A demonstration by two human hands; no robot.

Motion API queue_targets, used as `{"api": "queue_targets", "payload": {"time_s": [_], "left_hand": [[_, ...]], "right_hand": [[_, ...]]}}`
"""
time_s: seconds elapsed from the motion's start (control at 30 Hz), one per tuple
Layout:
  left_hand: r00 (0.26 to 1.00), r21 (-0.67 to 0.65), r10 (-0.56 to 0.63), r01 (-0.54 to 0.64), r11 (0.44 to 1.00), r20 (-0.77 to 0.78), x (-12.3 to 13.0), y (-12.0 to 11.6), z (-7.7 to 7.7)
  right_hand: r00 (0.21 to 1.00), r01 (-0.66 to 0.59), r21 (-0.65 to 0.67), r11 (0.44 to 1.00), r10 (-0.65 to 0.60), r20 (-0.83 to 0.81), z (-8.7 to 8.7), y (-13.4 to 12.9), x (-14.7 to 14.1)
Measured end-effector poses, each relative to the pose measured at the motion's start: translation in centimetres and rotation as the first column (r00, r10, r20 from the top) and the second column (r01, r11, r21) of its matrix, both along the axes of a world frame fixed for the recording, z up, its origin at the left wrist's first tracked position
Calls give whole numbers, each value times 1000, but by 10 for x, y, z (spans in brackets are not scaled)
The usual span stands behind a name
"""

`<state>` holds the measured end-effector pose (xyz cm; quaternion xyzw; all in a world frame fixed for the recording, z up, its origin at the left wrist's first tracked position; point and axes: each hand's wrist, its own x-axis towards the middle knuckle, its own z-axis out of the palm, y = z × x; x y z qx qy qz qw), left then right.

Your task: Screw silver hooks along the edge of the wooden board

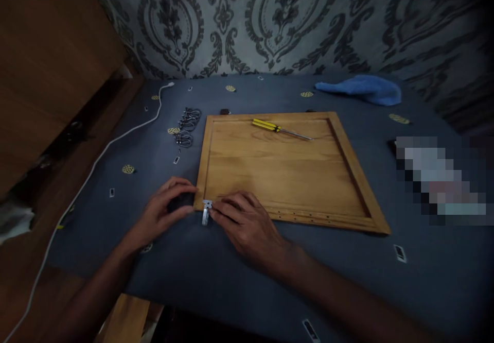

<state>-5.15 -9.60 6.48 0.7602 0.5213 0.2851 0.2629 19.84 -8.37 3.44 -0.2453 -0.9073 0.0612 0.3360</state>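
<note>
A framed wooden board (278, 163) lies on the blue cloth. At its near left corner sits a shiny metal hook (207, 210), its flat plate on the frame and its curved end past the edge. My right hand (247, 224) pinches the hook's right side between thumb and fingers. My left hand (164, 211) is open, thumb and fingers apart, with its fingertips close to the board's left edge. Whether they touch the wood I cannot tell. A yellow-handled screwdriver (268, 125) rests on the far part of the board. Small dark holes run along the near rail.
Several metal hooks (187, 126) lie in a bunch left of the board. A white cable (111, 142) runs down the left side beside a wooden cabinet (50, 65). At the back right is a crumpled blue cloth (366, 89). A blurred-out object (440, 178) lies at right.
</note>
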Motion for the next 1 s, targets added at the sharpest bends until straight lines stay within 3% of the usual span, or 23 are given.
{"api": "queue_targets", "payload": {"time_s": [0.1,0.2,0.4,0.63,1.0], "left_hand": [[961,17,273,-274,962,38,-15,13,2],[934,51,354,-352,935,-40,-31,28,2],[949,32,285,-283,959,-136,-42,36,4],[984,-35,51,-58,998,-168,-38,27,5],[975,41,14,-5,999,-222,-46,33,-3]], "right_hand": [[1000,-11,3,1000,11,-7,0,0,0],[1000,-17,-7,1000,17,15,0,0,1],[999,-11,-3,1000,11,35,-1,0,2],[1000,-7,54,999,7,-3,0,1,0],[999,-30,-25,999,31,43,-1,1,3]]}}
